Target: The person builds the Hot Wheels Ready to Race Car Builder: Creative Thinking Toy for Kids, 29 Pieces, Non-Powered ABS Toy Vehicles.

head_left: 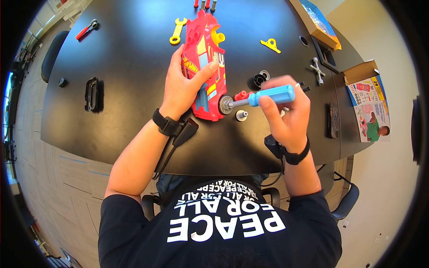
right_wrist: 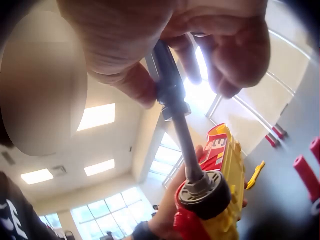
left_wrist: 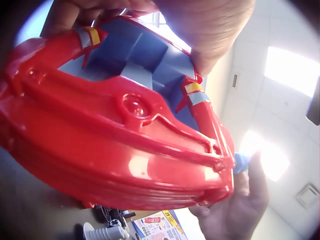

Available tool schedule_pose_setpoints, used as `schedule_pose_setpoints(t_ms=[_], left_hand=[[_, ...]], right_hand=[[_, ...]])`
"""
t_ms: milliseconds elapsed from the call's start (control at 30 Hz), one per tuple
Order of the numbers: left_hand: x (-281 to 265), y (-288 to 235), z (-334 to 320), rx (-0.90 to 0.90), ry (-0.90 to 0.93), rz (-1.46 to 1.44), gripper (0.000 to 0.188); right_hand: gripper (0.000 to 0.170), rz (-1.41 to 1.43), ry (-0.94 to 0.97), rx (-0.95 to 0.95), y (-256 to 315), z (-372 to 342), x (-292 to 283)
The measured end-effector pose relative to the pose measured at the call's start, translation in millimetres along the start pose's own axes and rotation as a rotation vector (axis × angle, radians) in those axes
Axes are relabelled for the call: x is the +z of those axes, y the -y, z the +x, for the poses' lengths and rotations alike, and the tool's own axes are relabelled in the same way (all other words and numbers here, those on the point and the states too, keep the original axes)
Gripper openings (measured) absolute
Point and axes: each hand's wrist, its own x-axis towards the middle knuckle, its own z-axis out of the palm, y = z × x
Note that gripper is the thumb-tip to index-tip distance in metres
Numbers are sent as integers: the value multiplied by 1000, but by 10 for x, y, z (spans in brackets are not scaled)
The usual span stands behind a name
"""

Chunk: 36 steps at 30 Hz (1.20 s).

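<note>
A red toy car body point(head_left: 203, 67) with yellow and blue parts is gripped in my left hand point(head_left: 185, 85), thumb across its side. On its near right corner sits a wheel point(right_wrist: 205, 195) with a black tire and grey hub. My right hand point(head_left: 288, 111) holds a toy screwdriver by its blue handle point(head_left: 275, 95), thumb and fingers around it. The grey shaft point(right_wrist: 184, 145) meets the middle of the wheel hub. In the left wrist view, the red end of the car point(left_wrist: 120, 140) fills much of the picture, and the blue handle shows past its right edge.
Beside the wheel stands a small grey-white peg part point(head_left: 241, 115), with red pieces point(head_left: 241, 95) and black wheels point(head_left: 259, 80) beyond. A yellow wrench point(head_left: 178, 31) lies past the car. Further out are a yellow piece point(head_left: 271, 45), a grey cross wrench point(head_left: 317, 71) and a printed box point(head_left: 366, 102).
</note>
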Motion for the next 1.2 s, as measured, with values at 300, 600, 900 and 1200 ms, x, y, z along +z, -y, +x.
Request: schedule_pose_setpoints(t_ms=[300,600,900,1200], left_hand=[[3,-23,0,-3,7,1,88],[5,-9,0,23,-1,50,92],[-27,34,29,28,-22,26,94],[-18,18,24,26,-22,-42,91]], right_hand=[[69,590,-62,-60,18,-45,117],[39,217,-62,-196,114,-27,-30],[35,-28,-41,-224,21,-197,-207],[27,-16,-251,262,-554,-955,-253]])
